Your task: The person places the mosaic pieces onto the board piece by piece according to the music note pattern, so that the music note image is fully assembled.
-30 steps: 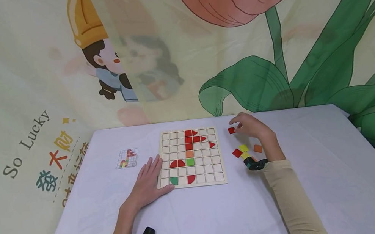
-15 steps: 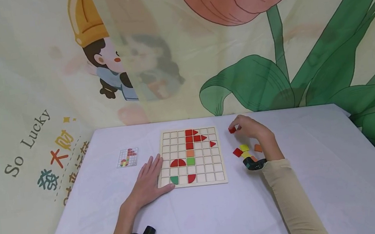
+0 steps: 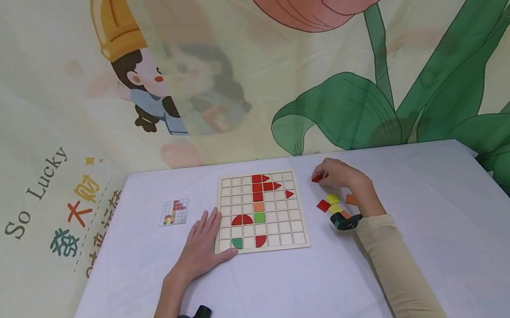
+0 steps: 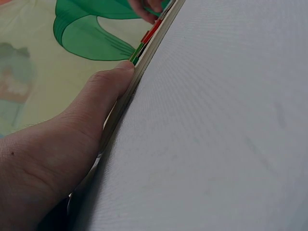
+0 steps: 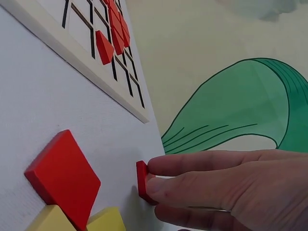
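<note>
My left hand [image 3: 199, 244] rests with straight, spread fingers on the left edge of a wooden grid board [image 3: 287, 247]. In the left wrist view, its thumb [image 4: 98, 94] lies along the board's near edge. Right of the board, my right hand [image 3: 339, 173] pinches a red block [image 5: 141, 179] between thumb and fingers. The block is tilted up on edge, low over the table; whether it touches the cloth I cannot tell. On the board sit several red pieces [image 3: 257, 188], an orange square [image 3: 258, 207], a green square [image 3: 259, 217] and a green quarter-round [image 3: 238, 243].
Near my right wrist lie a loose red square [image 3: 323, 205], yellow squares [image 3: 332, 199] and orange pieces [image 3: 351, 199], partly hidden by the black wrist camera [image 3: 345, 221]. A small pattern card [image 3: 173, 212] lies left of the board. A printed cloth hangs behind the table.
My right hand's fingers have closed on the red block, which lay flat on the table a second ago and is now tipped up. The left hand stays in place.
</note>
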Available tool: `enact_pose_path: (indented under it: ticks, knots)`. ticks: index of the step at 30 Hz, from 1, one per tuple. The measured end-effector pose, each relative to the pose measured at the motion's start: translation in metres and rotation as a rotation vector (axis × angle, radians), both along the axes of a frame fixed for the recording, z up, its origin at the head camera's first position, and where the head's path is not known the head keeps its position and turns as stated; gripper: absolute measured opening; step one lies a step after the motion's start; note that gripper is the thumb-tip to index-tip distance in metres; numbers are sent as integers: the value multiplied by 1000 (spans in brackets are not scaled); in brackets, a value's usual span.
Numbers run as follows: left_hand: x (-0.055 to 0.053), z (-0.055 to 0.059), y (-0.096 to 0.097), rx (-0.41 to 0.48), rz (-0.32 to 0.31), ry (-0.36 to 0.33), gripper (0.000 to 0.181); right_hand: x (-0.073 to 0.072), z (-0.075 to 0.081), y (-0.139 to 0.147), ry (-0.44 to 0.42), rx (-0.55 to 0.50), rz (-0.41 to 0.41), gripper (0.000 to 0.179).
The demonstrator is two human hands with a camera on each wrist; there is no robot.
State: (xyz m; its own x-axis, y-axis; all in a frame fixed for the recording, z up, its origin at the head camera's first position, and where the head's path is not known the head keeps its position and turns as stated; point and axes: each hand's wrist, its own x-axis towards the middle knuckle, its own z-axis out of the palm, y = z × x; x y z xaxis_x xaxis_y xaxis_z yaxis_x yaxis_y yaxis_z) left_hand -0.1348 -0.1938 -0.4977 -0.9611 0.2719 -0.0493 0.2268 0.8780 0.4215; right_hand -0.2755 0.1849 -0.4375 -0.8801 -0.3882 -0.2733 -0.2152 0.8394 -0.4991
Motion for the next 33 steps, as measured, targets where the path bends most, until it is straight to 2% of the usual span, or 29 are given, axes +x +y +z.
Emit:
enact_pose_path:
  ticks: [8, 13, 19, 22, 28, 33]
  knots:
    - [1, -1, 1, -2, 4, -3, 102, 4, 0, -4, -75, 35, -9, 33]
    - [1, -1, 1, -4, 7, -9, 103, 3, -4, -5, -46, 49, -5, 28]
    - [1, -1, 1, -9, 5, -4, 102, 1, -6, -3, -30, 18, 4, 27]
    - [1, -1, 1, -13, 2, 0, 101, 0, -6, -3, 3, -22, 12, 29]
    - [2, 1, 1, -6, 0, 5, 102, 0, 2, -14, 115, -142, 119, 29]
    - [1, 1, 1, -8, -2, 15, 102, 5, 7, -34, 163, -166, 190, 28]
